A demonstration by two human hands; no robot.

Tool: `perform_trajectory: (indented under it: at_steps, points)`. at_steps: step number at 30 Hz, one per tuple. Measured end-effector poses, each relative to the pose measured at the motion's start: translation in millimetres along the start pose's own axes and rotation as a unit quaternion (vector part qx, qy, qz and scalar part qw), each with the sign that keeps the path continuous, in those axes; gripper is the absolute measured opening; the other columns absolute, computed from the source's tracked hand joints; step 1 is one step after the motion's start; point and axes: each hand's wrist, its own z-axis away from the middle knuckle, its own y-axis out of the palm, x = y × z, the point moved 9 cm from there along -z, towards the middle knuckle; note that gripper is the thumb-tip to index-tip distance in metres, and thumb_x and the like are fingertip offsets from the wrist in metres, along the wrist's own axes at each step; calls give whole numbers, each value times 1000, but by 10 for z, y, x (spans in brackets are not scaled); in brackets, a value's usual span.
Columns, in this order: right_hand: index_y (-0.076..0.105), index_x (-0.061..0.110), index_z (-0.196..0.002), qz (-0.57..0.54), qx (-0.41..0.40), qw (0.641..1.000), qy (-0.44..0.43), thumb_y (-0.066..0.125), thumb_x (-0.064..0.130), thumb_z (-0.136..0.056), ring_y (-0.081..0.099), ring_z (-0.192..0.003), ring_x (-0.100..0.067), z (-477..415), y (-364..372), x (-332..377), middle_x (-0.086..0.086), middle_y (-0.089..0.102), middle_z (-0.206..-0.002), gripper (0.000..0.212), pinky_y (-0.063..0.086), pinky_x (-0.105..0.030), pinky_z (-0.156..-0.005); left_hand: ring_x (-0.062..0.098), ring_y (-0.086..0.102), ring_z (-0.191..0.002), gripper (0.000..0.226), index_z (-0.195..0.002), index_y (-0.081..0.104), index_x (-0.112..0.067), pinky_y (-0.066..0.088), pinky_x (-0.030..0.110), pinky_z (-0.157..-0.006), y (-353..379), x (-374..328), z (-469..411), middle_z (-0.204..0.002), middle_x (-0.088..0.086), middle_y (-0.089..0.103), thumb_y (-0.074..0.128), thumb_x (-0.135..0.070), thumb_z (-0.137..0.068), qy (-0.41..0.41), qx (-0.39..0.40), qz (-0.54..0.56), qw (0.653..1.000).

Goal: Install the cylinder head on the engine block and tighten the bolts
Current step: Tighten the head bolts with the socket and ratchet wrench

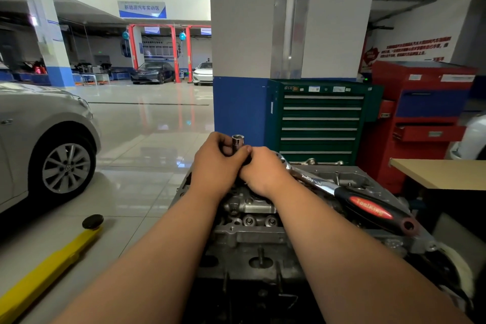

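Far left: one silver car (39, 123), one wheel in view. One yellow lift arm (50, 265) on the floor below it, one black round pad at its tip. Background: two parked cars, one dark (152, 73), one white (203, 73), between red lift posts.

Centre: both hands raised together over the far end of the cylinder head (252, 221). Left hand (217, 163) curled closed around one chrome socket (238, 142), open end pointing up, thumb across the front. Right hand (265, 172) touching the left, fingers closed at the head of one ratchet wrench (342, 192); fingertips hidden behind the left hand, so exact contact with the socket base can't be told. Chrome shank runs back and right from the hands, black-and-red grip ending lower right above the head.

Cylinder head sits on the engine assembly directly under the forearms, grey cast metal; bolt count can't be told. Block mostly hidden beneath.

Right: one green tool cabinet (320, 123), seven drawer fronts visible, against the blue-and-white pillar. One red tool cabinet (426, 123) just beside it. One tan tabletop (444, 173) at far right edge.
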Motion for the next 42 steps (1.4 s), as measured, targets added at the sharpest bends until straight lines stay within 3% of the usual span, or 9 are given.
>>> perform_trajectory:
  at_steps: [6,11,17,20,24,30,32,36,42]
  points:
    - [64,22,-78,-48,28,998,-19,56,11,-84,60,-66,-16,32,12,22,-1,68,-73,15,45,-26,-58,0,57,-75,11,-86,60,-27,40,15,-62,-33,-59,7,-77,-14,60,69,-32,-84,51,6,-25,998]
    - [54,22,-62,-4,-9,1000,-3,54,8,-83,51,-54,-12,8,-25,-4,3,57,-59,25,36,-24,-46,-2,58,-79,21,-99,59,-28,42,14,-66,6,-4,5,-84,-17,61,69,-37,-84,18,18,-5,1000]
    - [62,20,-75,12,2,1000,-4,54,13,-83,57,-63,-17,-7,21,15,0,62,-67,13,42,-27,-51,2,57,-65,21,-76,55,-26,40,16,-57,-25,-16,-8,-71,-10,61,74,-35,-79,7,-9,-8,1000]
    - [70,13,-93,-35,27,999,-9,53,14,-85,65,-77,-24,16,47,11,-7,71,-83,18,51,-33,-69,7,64,-79,11,-92,67,-23,50,23,-70,-27,-41,6,-82,-10,68,66,-32,-86,30,17,-9,999]
    - [57,20,-64,-18,-3,1000,0,51,7,-86,52,-56,-16,3,-24,-17,0,61,-62,27,38,-17,-43,8,61,-100,34,-126,57,-26,47,26,-89,46,-49,45,-108,-9,66,57,-31,-92,19,49,19,998]
    - [59,16,-74,11,3,1000,7,51,10,-85,58,-65,-20,-20,32,-7,-4,63,-69,15,45,-28,-53,14,59,-71,22,-79,60,-18,47,28,-63,15,-37,-10,-74,-5,63,69,-38,-81,4,3,-18,1000]
    - [67,11,-86,-25,16,1000,-4,52,12,-84,64,-75,-25,-9,39,0,-9,69,-79,14,50,-34,-66,12,63,-82,19,-98,69,-21,52,31,-78,-17,-48,-14,-85,-4,69,67,-34,-84,18,2,-3,1000]
    - [65,12,-75,-25,-7,1000,-5,52,9,-86,60,-68,-26,-20,-12,-12,-6,67,-71,17,46,-31,-58,3,62,-86,61,-144,38,-30,48,20,-79,59,-13,18,-85,-11,67,64,-33,-88,2,45,48,998]
    - [65,14,-82,-24,-7,1000,-1,53,12,-85,60,-67,-19,-5,11,-8,-4,67,-73,13,46,-29,-57,8,57,-69,16,-79,59,-25,40,18,-61,28,22,-44,-73,-10,60,69,-36,-82,8,6,-14,1000]
